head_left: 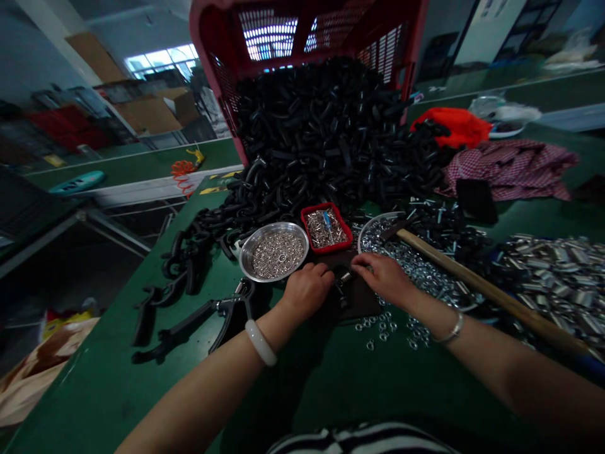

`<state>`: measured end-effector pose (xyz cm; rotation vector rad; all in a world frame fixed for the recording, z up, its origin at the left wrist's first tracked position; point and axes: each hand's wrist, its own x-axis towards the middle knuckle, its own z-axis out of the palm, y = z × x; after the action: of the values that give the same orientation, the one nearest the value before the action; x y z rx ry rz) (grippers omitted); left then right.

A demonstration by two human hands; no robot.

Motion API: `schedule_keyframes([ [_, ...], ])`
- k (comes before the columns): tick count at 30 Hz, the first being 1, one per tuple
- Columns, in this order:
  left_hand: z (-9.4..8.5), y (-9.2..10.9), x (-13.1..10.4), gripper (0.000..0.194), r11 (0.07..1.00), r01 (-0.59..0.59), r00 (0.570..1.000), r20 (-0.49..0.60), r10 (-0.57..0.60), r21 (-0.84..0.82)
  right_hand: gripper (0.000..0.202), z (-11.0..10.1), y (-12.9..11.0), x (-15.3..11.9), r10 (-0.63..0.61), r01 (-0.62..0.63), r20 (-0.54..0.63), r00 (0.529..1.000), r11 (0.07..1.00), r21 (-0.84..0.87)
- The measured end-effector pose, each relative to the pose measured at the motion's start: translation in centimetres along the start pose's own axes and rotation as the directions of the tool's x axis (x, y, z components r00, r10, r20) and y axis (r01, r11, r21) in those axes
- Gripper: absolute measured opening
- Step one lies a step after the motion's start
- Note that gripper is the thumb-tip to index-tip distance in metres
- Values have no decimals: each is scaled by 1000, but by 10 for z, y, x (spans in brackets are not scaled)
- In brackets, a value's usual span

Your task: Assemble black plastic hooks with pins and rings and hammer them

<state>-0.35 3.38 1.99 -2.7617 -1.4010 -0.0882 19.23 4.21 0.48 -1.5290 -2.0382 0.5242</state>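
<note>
My left hand (308,291) is curled with its fingers closed around one side of a small black curved part (343,301) on a dark pad (366,309). A coiled metal spring (346,277) shows on that part. From the other side, my right hand (382,276) has its thumb and fingers pinched together beside the spring; what is between the fingertips is too small to make out. Just behind my hands stand a metal bowl (246,260) of small metal pieces and a red tray (350,243) of pins with a blue-handled tool (327,221) on top.
A red crate (215,75) spills a heap of black parts (312,132) across the back. To the right, a hammer (486,290) lies over a round tray of metal rings, beside silvery cylinders (562,277). Assembled black pieces (189,321) lie left; loose rings (384,328) lie in front.
</note>
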Motion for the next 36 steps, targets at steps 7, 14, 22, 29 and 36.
schedule_keyframes([
  [7,2,2,-14,72,990,4,995,-99,-18,-141,17,4,0,9,-28,34,32,999,984,-175],
  [14,10,1,-11,67,977,18,997,-66,-33,-214,25,13,1,-7,-173,173,45,984,869,-463],
  [22,11,13,-22,64,990,56,998,-29,-60,-128,35,15,-1,-27,-269,262,83,960,748,-610],
  [29,6,15,-21,60,978,135,991,3,-136,-156,33,2,5,-17,-341,367,151,928,758,-539],
  [36,-40,-17,12,55,673,283,945,320,-72,-683,22,-23,7,6,-396,438,206,895,870,-228],
])
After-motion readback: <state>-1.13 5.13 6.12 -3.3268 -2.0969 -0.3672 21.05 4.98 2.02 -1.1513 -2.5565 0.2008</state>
